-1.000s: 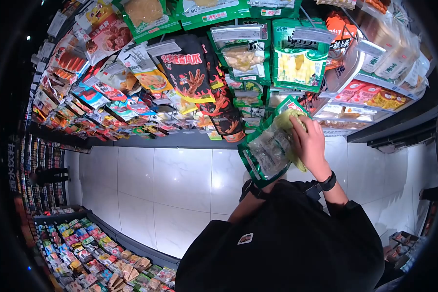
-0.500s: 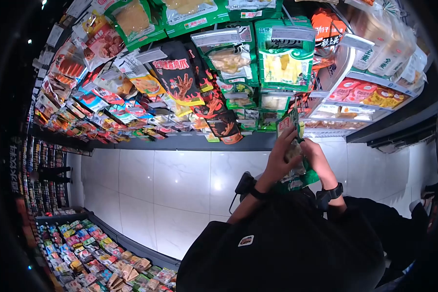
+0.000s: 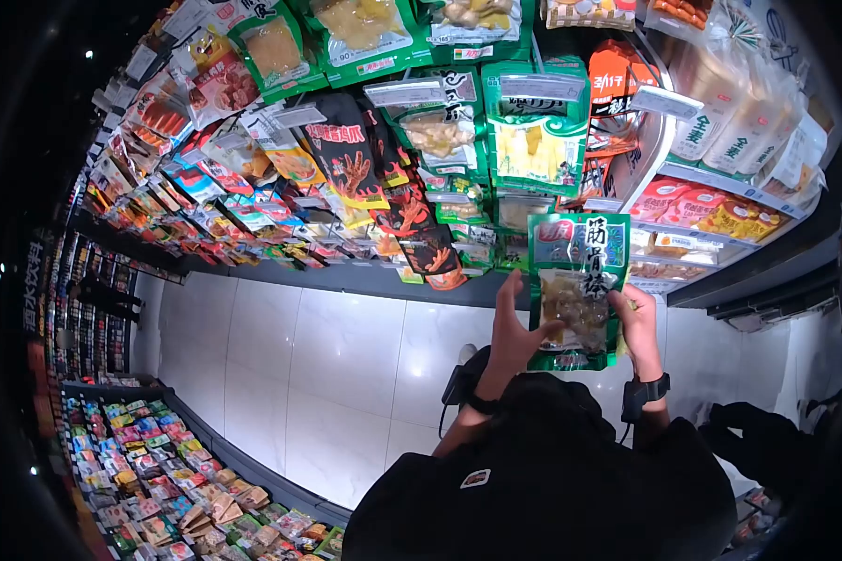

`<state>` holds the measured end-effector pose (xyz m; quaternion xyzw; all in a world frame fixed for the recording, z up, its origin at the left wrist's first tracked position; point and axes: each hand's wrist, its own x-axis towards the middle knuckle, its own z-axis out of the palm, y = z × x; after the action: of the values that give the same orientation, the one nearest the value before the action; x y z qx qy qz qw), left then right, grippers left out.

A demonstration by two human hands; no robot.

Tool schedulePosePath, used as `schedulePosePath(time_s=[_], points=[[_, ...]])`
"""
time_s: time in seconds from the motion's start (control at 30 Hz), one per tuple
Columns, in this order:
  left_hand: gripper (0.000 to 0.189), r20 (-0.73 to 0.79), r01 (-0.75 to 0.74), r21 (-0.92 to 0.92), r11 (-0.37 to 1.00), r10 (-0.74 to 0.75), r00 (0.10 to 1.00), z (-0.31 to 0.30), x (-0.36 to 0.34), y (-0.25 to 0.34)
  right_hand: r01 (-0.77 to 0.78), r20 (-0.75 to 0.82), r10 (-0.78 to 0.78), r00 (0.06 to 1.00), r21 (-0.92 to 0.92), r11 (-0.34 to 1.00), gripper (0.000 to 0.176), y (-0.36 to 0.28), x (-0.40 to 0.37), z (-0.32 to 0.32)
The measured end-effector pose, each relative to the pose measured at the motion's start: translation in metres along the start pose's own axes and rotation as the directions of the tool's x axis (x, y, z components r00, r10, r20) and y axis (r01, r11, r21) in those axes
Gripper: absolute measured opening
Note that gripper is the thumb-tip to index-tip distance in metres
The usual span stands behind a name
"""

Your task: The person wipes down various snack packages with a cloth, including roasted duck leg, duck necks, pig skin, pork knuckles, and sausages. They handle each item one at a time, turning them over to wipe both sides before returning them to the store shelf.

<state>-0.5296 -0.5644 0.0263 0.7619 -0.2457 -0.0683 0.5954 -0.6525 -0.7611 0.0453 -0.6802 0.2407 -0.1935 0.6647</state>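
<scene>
A green-edged snack packet with a clear window and dark Chinese lettering is held upright in front of me, its printed face towards me. My left hand is at its lower left, the thumb lying across the front and the index finger stretched up beside the edge; its other fingers are mostly hidden. On the right edge, my right hand grips the packet with the thumb on the front and fingers behind. Beyond it hang similar green packets and black chicken-feet packets.
Hanging snacks fill the display rack ahead. Shelves with bagged bread stand at right. A low bin of colourful packets lies at lower left, past the tiled floor. A person stands far left; another dark-clothed person is at right.
The packet has turned from edge-on to face me. My left hand has shifted to its lower left side, and my right hand has moved slightly right, onto its right edge.
</scene>
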Motion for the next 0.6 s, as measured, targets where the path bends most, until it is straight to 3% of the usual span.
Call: schedulePosePath(time_s=[0.03,0.07,0.1,0.13,0.17,0.2,0.3,0.37,0.4,0.47,0.5,0.57,0.6], points=[[0.086,-0.007,-0.007,0.002,1.0,0.007,1.0,-0.004,0.002,-0.004,0.04,-0.04,-0.036,0.999,0.087,0.995,0.017,-0.008,0.002,-0.002],[0.078,0.244,0.214,-0.251,0.944,-0.152,0.958,-0.009,0.006,-0.012,0.072,-0.04,-0.068,0.997,0.112,0.991,0.02,-0.007,0.005,-0.006],[0.071,0.51,0.461,-0.417,0.783,-0.218,0.832,-0.015,0.012,-0.01,0.082,-0.035,-0.078,0.996,0.115,0.99,0.02,-0.011,0.008,-0.006],[0.057,0.528,0.454,-0.469,0.758,-0.172,0.832,-0.017,0.012,-0.005,0.113,0.002,-0.114,0.993,0.135,0.984,0.021,-0.018,0.011,-0.007],[0.057,0.526,0.445,-0.47,0.762,-0.164,0.835,-0.02,0.017,-0.001,0.143,0.036,-0.15,0.988,0.156,0.977,0.022,-0.024,0.013,-0.008],[0.053,0.516,0.428,-0.461,0.778,-0.157,0.842,-0.024,0.022,0.003,0.225,0.032,-0.229,0.973,0.104,0.969,0.024,-0.032,0.018,-0.004],[0.045,0.458,0.35,-0.495,0.795,-0.104,0.883,-0.04,0.044,0.04,0.234,0.057,-0.233,0.971,-0.018,0.972,0.026,-0.055,0.033,-0.004],[0.048,0.382,0.045,-0.261,0.964,0.061,0.922,-0.055,0.063,0.061,0.275,0.056,-0.273,0.96,-0.033,0.961,0.031,-0.08,0.042,0.009],[0.047,0.397,0.181,-0.299,0.937,-0.05,0.916,-0.063,0.075,0.067,0.341,0.047,-0.34,0.939,-0.026,0.94,0.034,-0.091,0.048,0.017],[0.043,0.28,-0.004,-0.285,0.959,0.087,0.956,-0.077,0.102,0.087,0.432,0.074,-0.43,0.9,-0.01,0.902,0.045,-0.108,0.059,0.022],[0.042,0.235,-0.117,-0.222,0.968,0.17,0.957,-0.084,0.114,0.095,0.444,-0.011,-0.445,0.896,0.064,0.894,0.045,-0.108,0.067,0.03],[0.044,0.211,-0.177,-0.173,0.969,0.212,0.954,-0.09,0.131,0.098,0.359,-0.076,-0.351,0.933,0.194,0.913,0.042,-0.115,0.074,0.034],[0.045,0.086,-0.306,-0.169,0.937,0.323,0.942,-0.095,0.149,0.112,0.375,-0.165,-0.35,0.922,0.157,0.914,0.035,-0.115,0.078,0.042]])
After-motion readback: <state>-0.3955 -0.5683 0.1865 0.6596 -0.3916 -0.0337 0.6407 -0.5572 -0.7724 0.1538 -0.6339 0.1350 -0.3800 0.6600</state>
